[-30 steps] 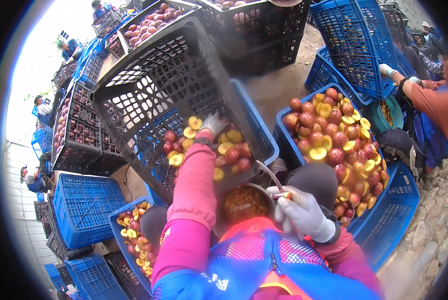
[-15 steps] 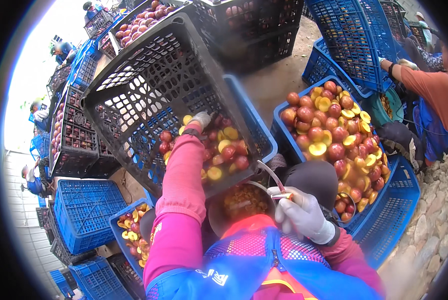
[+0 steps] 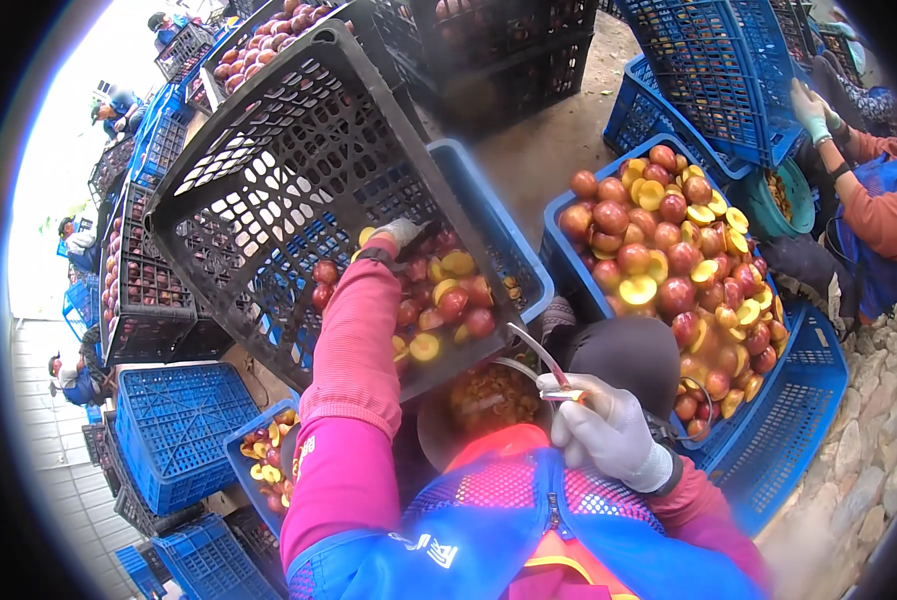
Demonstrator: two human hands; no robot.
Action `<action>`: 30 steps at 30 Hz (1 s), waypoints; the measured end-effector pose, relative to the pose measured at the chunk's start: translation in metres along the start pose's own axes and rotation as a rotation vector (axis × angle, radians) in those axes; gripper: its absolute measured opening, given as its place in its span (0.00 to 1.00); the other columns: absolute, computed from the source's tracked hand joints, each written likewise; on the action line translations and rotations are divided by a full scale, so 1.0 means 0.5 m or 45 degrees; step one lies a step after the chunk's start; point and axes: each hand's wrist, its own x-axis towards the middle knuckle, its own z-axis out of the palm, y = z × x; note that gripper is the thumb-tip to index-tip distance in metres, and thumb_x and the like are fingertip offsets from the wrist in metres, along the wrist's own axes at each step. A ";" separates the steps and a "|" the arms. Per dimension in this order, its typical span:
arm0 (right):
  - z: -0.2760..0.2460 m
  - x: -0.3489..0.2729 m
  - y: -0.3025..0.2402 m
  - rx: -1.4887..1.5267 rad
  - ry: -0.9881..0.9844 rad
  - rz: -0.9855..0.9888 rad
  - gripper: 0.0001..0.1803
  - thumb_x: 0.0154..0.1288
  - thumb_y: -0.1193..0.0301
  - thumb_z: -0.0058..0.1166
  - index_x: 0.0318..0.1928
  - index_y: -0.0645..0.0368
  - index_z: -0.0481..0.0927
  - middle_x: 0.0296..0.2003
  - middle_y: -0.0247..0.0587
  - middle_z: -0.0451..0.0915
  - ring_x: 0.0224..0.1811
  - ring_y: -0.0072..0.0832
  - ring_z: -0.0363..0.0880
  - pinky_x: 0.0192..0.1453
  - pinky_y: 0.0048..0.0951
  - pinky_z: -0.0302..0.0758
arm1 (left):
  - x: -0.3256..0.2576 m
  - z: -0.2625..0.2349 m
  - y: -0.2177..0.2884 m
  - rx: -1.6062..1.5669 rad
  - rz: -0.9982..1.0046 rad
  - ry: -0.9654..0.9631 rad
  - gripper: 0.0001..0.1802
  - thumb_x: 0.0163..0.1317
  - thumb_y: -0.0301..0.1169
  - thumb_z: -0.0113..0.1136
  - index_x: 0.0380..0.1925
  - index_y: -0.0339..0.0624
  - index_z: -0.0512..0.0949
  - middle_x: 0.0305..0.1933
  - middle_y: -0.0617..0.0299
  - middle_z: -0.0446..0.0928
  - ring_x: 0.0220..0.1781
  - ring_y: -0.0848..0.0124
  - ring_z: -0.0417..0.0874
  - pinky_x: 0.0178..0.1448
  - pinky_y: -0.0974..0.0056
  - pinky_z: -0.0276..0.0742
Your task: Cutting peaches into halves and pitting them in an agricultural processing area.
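My left hand, in a pale glove, reaches into a tilted black plastic crate and rests at the far edge of the plums inside. Its fingers are turned away and partly hidden. Whole red plums and cut ones with yellow flesh lie along the crate's low side. In front of my chest, my gloved right hand is closed on a thin curved metal tool with a reddish stain, pointing up and left. Below the crate, a bowl of small brownish-yellow bits sits between my knees.
A blue crate heaped with whole and cut plums stands at my right. Another blue crate sits under the black one. Stacked blue crates are at left. A co-worker's gloved hand is by an upright blue crate.
The view has shifted slightly. My left hand stays among the plums in the black crate, and my right hand keeps its tool. The co-worker at right has moved their arms.
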 end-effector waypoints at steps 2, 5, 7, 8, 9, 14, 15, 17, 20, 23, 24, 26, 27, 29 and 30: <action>-0.004 0.006 0.007 0.001 -0.019 -0.025 0.21 0.85 0.71 0.51 0.72 0.61 0.77 0.31 0.32 0.84 0.22 0.13 0.78 0.29 0.17 0.74 | -0.017 -0.008 0.020 -0.043 -0.022 -0.041 0.29 0.79 0.58 0.55 0.66 0.51 0.82 0.61 0.58 0.84 0.60 0.60 0.84 0.65 0.55 0.75; -0.003 0.002 0.014 0.006 -0.019 -0.064 0.21 0.85 0.70 0.51 0.72 0.62 0.77 0.31 0.32 0.84 0.22 0.12 0.78 0.29 0.17 0.74 | -0.044 -0.011 0.049 -0.097 -0.060 -0.108 0.29 0.78 0.58 0.56 0.65 0.51 0.83 0.58 0.58 0.85 0.58 0.61 0.84 0.63 0.55 0.76; -0.002 -0.003 0.007 0.003 -0.011 -0.064 0.21 0.85 0.70 0.51 0.72 0.62 0.78 0.31 0.32 0.84 0.22 0.13 0.78 0.29 0.17 0.74 | -0.067 -0.014 0.056 -0.130 -0.094 -0.132 0.29 0.78 0.59 0.56 0.64 0.51 0.83 0.57 0.58 0.85 0.56 0.61 0.84 0.61 0.56 0.76; -0.001 -0.007 0.006 0.001 -0.006 -0.061 0.21 0.86 0.70 0.50 0.72 0.62 0.78 0.31 0.32 0.84 0.22 0.13 0.78 0.29 0.18 0.74 | -0.084 -0.011 0.058 -0.146 -0.116 -0.144 0.29 0.77 0.59 0.56 0.64 0.51 0.83 0.56 0.59 0.85 0.55 0.62 0.84 0.61 0.56 0.76; -0.002 -0.011 0.004 -0.003 0.003 -0.057 0.21 0.86 0.69 0.50 0.71 0.63 0.78 0.31 0.32 0.84 0.22 0.13 0.78 0.29 0.18 0.75 | -0.101 -0.009 0.060 -0.173 -0.139 -0.154 0.29 0.77 0.59 0.57 0.63 0.51 0.83 0.55 0.59 0.85 0.55 0.62 0.84 0.60 0.56 0.76; -0.001 -0.018 0.009 0.026 0.030 -0.101 0.20 0.86 0.69 0.49 0.70 0.64 0.78 0.30 0.32 0.83 0.22 0.13 0.78 0.28 0.18 0.75 | -0.204 0.024 0.103 -0.270 -0.349 -0.162 0.30 0.76 0.61 0.58 0.61 0.51 0.84 0.50 0.60 0.85 0.51 0.63 0.84 0.56 0.57 0.77; 0.005 -0.020 0.007 0.026 0.037 -0.105 0.20 0.86 0.69 0.49 0.69 0.65 0.78 0.30 0.33 0.83 0.22 0.13 0.78 0.28 0.18 0.75 | -0.214 0.023 0.113 -0.302 -0.383 -0.174 0.30 0.76 0.61 0.59 0.61 0.51 0.84 0.50 0.60 0.85 0.50 0.64 0.84 0.56 0.57 0.77; 0.009 -0.030 0.022 -0.003 0.078 -0.121 0.19 0.85 0.69 0.49 0.68 0.65 0.79 0.30 0.33 0.83 0.22 0.14 0.79 0.27 0.18 0.75 | -0.233 0.033 0.138 -0.322 -0.405 -0.195 0.30 0.76 0.61 0.59 0.60 0.51 0.84 0.48 0.60 0.86 0.48 0.64 0.84 0.54 0.58 0.78; 0.019 -0.041 0.038 -0.039 0.077 -0.157 0.18 0.85 0.70 0.50 0.67 0.65 0.80 0.30 0.33 0.82 0.21 0.15 0.79 0.27 0.19 0.75 | -0.239 0.059 0.068 -0.192 -0.172 -0.183 0.31 0.75 0.62 0.60 0.61 0.51 0.82 0.49 0.60 0.84 0.49 0.63 0.83 0.55 0.57 0.77; 0.021 -0.048 0.054 0.012 0.121 -0.205 0.18 0.85 0.70 0.50 0.66 0.64 0.81 0.30 0.33 0.82 0.21 0.15 0.79 0.26 0.19 0.75 | -0.231 0.052 0.080 -0.133 -0.119 -0.184 0.31 0.76 0.62 0.59 0.63 0.51 0.81 0.52 0.60 0.83 0.52 0.63 0.82 0.58 0.57 0.76; 0.020 -0.051 0.059 0.022 0.132 -0.212 0.18 0.85 0.70 0.50 0.65 0.64 0.81 0.30 0.33 0.82 0.21 0.15 0.79 0.26 0.19 0.75 | -0.231 0.051 0.083 -0.121 -0.112 -0.188 0.31 0.76 0.62 0.59 0.64 0.51 0.80 0.53 0.60 0.83 0.53 0.63 0.82 0.58 0.57 0.76; 0.017 -0.054 0.062 0.007 0.144 -0.203 0.17 0.85 0.69 0.50 0.65 0.63 0.82 0.30 0.33 0.82 0.20 0.15 0.78 0.26 0.19 0.74 | -0.228 0.040 0.086 -0.106 -0.097 -0.185 0.32 0.76 0.62 0.59 0.66 0.52 0.80 0.55 0.60 0.83 0.55 0.63 0.81 0.60 0.57 0.76; 0.015 -0.055 0.064 0.002 0.150 -0.194 0.17 0.86 0.69 0.50 0.65 0.63 0.82 0.30 0.32 0.82 0.20 0.15 0.78 0.26 0.19 0.74 | -0.228 0.035 0.083 -0.099 -0.093 -0.182 0.32 0.76 0.62 0.59 0.66 0.52 0.79 0.56 0.60 0.83 0.56 0.63 0.81 0.61 0.57 0.75; 0.011 -0.055 0.066 0.000 0.160 -0.165 0.17 0.86 0.69 0.50 0.65 0.62 0.82 0.29 0.32 0.82 0.20 0.15 0.78 0.25 0.19 0.73 | -0.229 0.032 0.079 -0.081 -0.088 -0.182 0.33 0.76 0.62 0.59 0.68 0.53 0.78 0.57 0.61 0.82 0.58 0.63 0.81 0.63 0.58 0.75; 0.010 -0.055 0.065 -0.003 0.167 -0.153 0.17 0.86 0.68 0.50 0.65 0.62 0.82 0.29 0.32 0.82 0.20 0.15 0.77 0.25 0.19 0.73 | -0.228 0.032 0.081 -0.070 -0.080 -0.177 0.33 0.76 0.62 0.59 0.68 0.53 0.78 0.58 0.61 0.82 0.59 0.64 0.81 0.63 0.58 0.74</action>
